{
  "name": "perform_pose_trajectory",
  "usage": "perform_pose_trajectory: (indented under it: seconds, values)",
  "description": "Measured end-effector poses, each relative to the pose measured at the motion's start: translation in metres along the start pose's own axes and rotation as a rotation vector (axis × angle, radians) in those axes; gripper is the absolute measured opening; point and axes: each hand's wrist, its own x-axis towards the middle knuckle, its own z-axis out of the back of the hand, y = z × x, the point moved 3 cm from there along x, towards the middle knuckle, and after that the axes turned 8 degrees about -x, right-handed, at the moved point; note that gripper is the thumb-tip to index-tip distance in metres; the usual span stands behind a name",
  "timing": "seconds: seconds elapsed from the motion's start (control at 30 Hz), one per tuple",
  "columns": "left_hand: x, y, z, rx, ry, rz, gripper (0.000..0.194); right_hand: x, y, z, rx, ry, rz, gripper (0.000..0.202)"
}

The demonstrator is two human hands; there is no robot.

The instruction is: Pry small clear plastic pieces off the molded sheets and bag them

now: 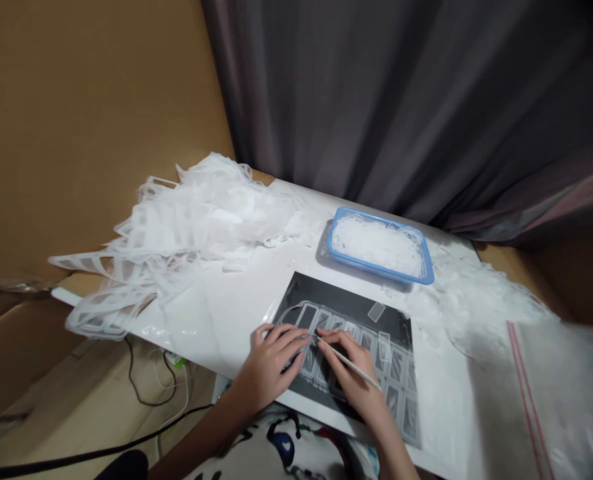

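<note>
One clear framed sheet (322, 321) lies on one dark mat (336, 291) at the table's near side, best kept flat under the left hand's (273, 363) loosely spread fingers while the right hand (355, 385), pinching one pale stick (349, 362), works its tip gently and at a low angle. Beyond are two loose clear rectangles (376, 312), one blue basket (381, 271) far, and two white heaps, left (216, 213) and right (481, 300).
</note>
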Motion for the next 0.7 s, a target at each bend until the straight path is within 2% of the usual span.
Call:
perform_pose_trajectory:
  seconds: [0.13, 0.27, 0.43, 0.53, 0.63, 0.7]
  values:
    - [0.001, -0.001, 0.001, 0.004, -0.014, -0.008, 0.027, 0.001, 0.001, -0.002, -0.071, -0.005, 0.044, 0.019]
    - [0.002, -0.002, 0.002, 0.024, -0.058, -0.048, 0.025, 0.0, -0.003, -0.012, -0.217, -0.065, 0.17, 0.015]
    - [0.004, -0.004, 0.003, 0.031, -0.098, -0.072, 0.023, -0.009, -0.01, -0.03, -0.435, -0.153, 0.282, 0.023]
    - [0.004, -0.004, 0.002, 0.044, -0.1, -0.076, 0.023, -0.013, -0.009, -0.035, -0.46, -0.181, 0.299, 0.025]
    - [0.003, -0.004, 0.002, 0.046, -0.105, -0.067, 0.022, -0.011, -0.007, -0.03, -0.42, -0.198, 0.29, 0.025]
    - [0.003, -0.005, 0.002, 0.043, -0.108, -0.063, 0.021, -0.007, -0.009, -0.017, -0.4, -0.252, 0.259, 0.024]
